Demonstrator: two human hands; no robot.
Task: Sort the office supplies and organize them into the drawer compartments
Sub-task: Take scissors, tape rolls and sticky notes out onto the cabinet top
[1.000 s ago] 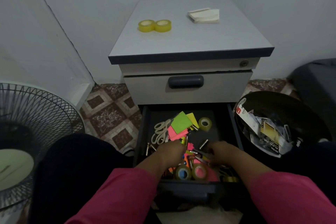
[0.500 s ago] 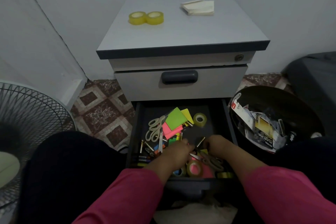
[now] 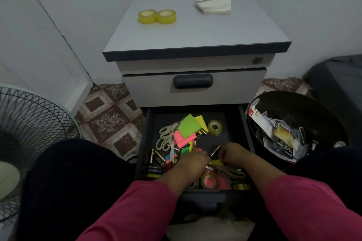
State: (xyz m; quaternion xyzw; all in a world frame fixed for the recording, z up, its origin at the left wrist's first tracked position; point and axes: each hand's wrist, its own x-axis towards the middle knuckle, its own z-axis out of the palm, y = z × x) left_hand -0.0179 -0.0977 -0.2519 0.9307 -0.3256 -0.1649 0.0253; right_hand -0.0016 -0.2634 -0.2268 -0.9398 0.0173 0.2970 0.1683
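Note:
The bottom drawer [image 3: 146, 143] is pulled out and holds a loose mix of supplies. White-handled scissors [image 3: 166, 139] lie at its left beside green sticky notes [image 3: 189, 127] and pink sticky notes [image 3: 182, 140]. A clear tape roll [image 3: 214, 127] sits at the back right, and several batteries [image 3: 156, 159] lie front left. My left hand [image 3: 193, 163] reaches into the middle of the pile with its fingertips hidden among small coloured items. My right hand [image 3: 233, 152] pinches the near end of a battery [image 3: 215, 150]. More tape rolls [image 3: 210, 181] sit at the front between my wrists.
On the cabinet top are two yellow tape rolls [image 3: 156, 17] and a stack of white paper [image 3: 214, 5]. The upper drawer [image 3: 193, 81] is closed. A black bin [image 3: 284, 97] full of packaging stands to the right, a floor fan [image 3: 29, 123] to the left.
Both hands moved from the drawer's front towards its middle. My right hand reached the battery that lay apart from it a second ago. The camera shifted slightly.

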